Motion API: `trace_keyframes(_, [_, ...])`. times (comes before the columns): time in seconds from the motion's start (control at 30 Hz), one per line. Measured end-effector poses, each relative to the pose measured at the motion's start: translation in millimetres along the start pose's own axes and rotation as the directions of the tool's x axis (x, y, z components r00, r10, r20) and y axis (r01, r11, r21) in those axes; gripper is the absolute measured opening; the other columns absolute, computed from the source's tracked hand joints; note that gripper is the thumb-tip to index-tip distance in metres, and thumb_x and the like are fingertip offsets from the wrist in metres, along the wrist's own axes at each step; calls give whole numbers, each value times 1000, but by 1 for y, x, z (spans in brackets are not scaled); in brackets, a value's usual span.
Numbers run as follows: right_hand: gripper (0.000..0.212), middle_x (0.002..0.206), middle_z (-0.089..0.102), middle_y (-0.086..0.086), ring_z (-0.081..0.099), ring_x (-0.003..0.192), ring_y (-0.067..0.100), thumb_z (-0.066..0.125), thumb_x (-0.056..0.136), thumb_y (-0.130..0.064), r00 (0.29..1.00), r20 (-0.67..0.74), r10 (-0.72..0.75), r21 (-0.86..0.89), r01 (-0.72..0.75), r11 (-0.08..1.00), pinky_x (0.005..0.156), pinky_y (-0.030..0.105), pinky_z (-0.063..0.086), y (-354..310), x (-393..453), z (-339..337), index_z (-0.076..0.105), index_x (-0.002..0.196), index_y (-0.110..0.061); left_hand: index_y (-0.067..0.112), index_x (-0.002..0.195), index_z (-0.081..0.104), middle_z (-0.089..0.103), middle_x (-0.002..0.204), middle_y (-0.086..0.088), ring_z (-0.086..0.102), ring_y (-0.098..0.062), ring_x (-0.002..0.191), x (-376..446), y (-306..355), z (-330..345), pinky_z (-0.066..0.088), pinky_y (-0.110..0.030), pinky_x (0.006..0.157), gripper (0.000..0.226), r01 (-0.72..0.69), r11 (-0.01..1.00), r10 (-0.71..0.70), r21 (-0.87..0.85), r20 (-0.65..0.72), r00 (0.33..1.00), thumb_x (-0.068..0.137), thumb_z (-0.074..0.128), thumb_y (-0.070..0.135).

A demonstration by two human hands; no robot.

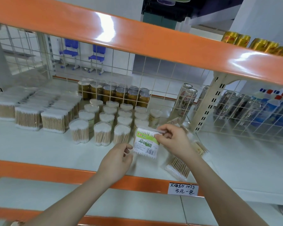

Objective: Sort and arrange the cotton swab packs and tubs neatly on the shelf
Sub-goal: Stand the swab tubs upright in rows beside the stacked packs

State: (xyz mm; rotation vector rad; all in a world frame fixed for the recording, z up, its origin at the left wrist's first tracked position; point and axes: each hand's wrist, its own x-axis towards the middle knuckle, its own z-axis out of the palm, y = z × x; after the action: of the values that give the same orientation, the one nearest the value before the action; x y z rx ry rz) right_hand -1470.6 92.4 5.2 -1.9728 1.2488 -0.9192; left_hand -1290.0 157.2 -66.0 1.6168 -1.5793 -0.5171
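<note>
At the centre of the frame, both hands hold a green-labelled cotton swab pack [146, 141] just above the white shelf [39, 144]. The right hand [171, 141] pinches its upper right corner; the left hand [117, 158] grips its lower left edge with curled fingers. Rows of swab tubs [104, 126] stand just left of it, stacked flat packs [39, 110] at far left, and loose packs [178, 168] lie lower right.

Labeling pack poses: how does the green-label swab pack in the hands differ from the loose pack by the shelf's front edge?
The green-label swab pack is held upright, label toward the camera; the loose swab pack lies flat on the shelf.
The right hand pinches the green-label pack's top and the left hand is at its lower corner; nothing touches the loose pack.
No label shows on the loose pack.
Both hold wooden-stick swabs.
</note>
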Motion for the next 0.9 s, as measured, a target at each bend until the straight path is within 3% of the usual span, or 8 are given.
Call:
trace_keyframes(0.17, [13,73,62,11,44,53,8,68,81,-15,999,-39,-3,-2,3,1000,50,13,38,-7,1,9,59,79,-23,18,114,54,53,98,8,50,-8,90,-7,2,-4,38,-18,77,31,27,1000,-28,-13,-59,998,84,61,18])
trace_keyframes(0.3, [18,68,59,-2,54,60,11,69,81,-14,995,-101,-13,21,15,1000,52,11,41,-16,1,17,57,72,-23,23,116,52,50,102,15,47,-3,92,-15,7,-8,38,-17,79,40,-24,999,27,36,-96,995,79,67,25])
trace_keyframes(0.43, [19,63,57,-4,56,60,14,70,79,-14,993,-119,-15,56,22,998,58,25,46,-28,3,31,56,69,-21,22,111,54,54,109,14,51,-6,99,-17,9,-18,34,-15,75,42,-111,983,136,143,-173,976,75,72,34])
trace_keyframes(0.67, [17,71,63,5,62,70,27,68,80,-16,994,-108,-21,33,25,999,66,38,52,-61,11,64,56,69,-21,19,102,57,59,102,11,56,-11,93,-23,-6,-51,36,-21,68,37,-120,976,164,182,-249,955,74,72,37])
trace_keyframes(0.73, [12,72,62,3,61,68,20,67,82,-18,997,-72,-5,32,7,999,67,34,51,-70,16,75,58,74,-18,20,103,56,58,102,13,56,-10,91,-25,-15,-65,37,-21,67,34,-113,978,155,174,-253,955,76,70,36])
trace_keyframes(0.9, [7,72,56,-11,51,65,1,62,86,-21,997,-17,-70,37,71,997,59,9,41,-94,23,107,60,80,-22,21,100,60,60,95,12,57,-9,84,-27,-41,-102,32,-11,59,24,-122,974,169,191,-251,953,79,68,29])
